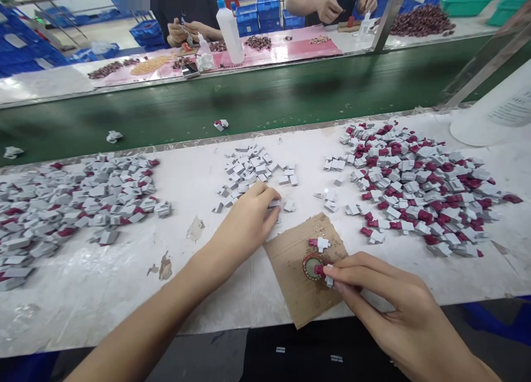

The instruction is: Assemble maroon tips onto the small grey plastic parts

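My right hand (385, 299) pinches a small maroon and grey part (329, 281), its maroon end over a round cap (312, 267) on a piece of brown cardboard (302, 304). Another maroon and grey part (319, 243) lies on the cardboard just above the cap. My left hand (249, 216) is at the near edge of a small pile of grey pieces (253, 166). Its thumb and fingers close around a grey piece (274, 204), partly hidden by the fingers.
Piles of maroon and grey parts lie at left (91, 196) and right (418, 177). Behind the table (186, 171) runs a green conveyor (265, 105) with a few parts. A white container (493, 111) stands at right. Two people work across the belt.
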{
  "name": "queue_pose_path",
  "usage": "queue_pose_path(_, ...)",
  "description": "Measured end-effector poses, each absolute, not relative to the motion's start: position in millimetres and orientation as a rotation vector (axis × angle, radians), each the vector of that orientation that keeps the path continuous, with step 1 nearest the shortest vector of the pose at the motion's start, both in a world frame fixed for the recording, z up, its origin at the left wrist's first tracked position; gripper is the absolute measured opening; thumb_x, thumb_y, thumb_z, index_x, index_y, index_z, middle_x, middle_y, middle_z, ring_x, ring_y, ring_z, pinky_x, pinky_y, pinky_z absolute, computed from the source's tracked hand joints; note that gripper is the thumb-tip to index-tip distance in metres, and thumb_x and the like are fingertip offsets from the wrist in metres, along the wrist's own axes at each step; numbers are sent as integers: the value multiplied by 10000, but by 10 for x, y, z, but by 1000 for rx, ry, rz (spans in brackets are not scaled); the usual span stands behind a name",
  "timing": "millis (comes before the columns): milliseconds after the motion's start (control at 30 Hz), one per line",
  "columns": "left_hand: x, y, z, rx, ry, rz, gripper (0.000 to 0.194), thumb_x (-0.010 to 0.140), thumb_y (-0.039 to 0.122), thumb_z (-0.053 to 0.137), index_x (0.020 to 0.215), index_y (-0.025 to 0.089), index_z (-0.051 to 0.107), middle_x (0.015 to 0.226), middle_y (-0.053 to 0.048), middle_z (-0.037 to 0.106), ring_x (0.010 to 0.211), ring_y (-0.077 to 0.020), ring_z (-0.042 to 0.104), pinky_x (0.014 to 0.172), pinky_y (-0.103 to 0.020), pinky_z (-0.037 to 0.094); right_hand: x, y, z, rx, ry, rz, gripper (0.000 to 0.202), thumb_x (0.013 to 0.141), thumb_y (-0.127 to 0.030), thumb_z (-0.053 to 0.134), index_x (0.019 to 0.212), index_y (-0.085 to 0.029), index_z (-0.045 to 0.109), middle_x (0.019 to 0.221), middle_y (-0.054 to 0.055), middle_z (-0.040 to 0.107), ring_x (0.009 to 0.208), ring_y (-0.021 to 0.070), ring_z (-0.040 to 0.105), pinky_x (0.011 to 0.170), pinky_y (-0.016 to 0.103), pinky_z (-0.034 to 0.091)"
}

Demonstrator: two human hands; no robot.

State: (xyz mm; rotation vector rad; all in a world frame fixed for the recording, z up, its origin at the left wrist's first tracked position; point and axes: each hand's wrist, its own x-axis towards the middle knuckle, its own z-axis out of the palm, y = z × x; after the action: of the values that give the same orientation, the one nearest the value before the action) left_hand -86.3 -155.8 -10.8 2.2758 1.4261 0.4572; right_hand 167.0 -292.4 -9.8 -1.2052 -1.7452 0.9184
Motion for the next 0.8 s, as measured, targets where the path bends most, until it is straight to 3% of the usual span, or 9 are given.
queue_pose_path(300,-924,-1636,-54,2263,1368,397,136,1031,94,630,1020,216,689,1004,-51,750,926,-251,730,827,-376,586,1639,-2900,-77,-1208,-1739,900,267,1053,-69,694,1176,-257,837,1087,48,846,969,184,852,824,216,696)
queue_pose_path(400,-935,-1632,-38,2208,1416,383,117,1029,128,650,1086,214,705,1016,-54,758,900,-248,733,827,-393,598,1619,-2896,-35,-1188,-1712,898,267,1043,-64,699,1149,-253,857,1053,47,850,938,178,854,793,200,696)
queue_pose_path(533,-890,-1658,88,2116,1453,525,154,1028,197,674,1165,216,742,1103,-77,769,934,-251,744,870,-425,622,1667,-2863,3,-1257,-1529,1012,222,1045,-184,772,1146,-338,896,1086,27,880,993,218,862,823,253,721)
queue_pose_path(667,-677,-1768,231,1798,1214,695,140,1044,312,718,1157,247,770,1118,-72,807,1038,-270,776,936,-444,651,1755,-2726,-36,-1244,-1153,1264,128,1015,-336,862,1118,-392,913,1097,16,902,1014,247,876,851,307,740)
queue_pose_path(800,-400,-1849,274,1351,939,696,162,1021,310,773,1158,224,755,1113,-84,842,1063,-268,824,942,-419,690,1763,-2578,-97,-1034,-854,1355,98,988,-384,895,1085,-382,908,1131,2,909,1119,272,875,1036,420,716)
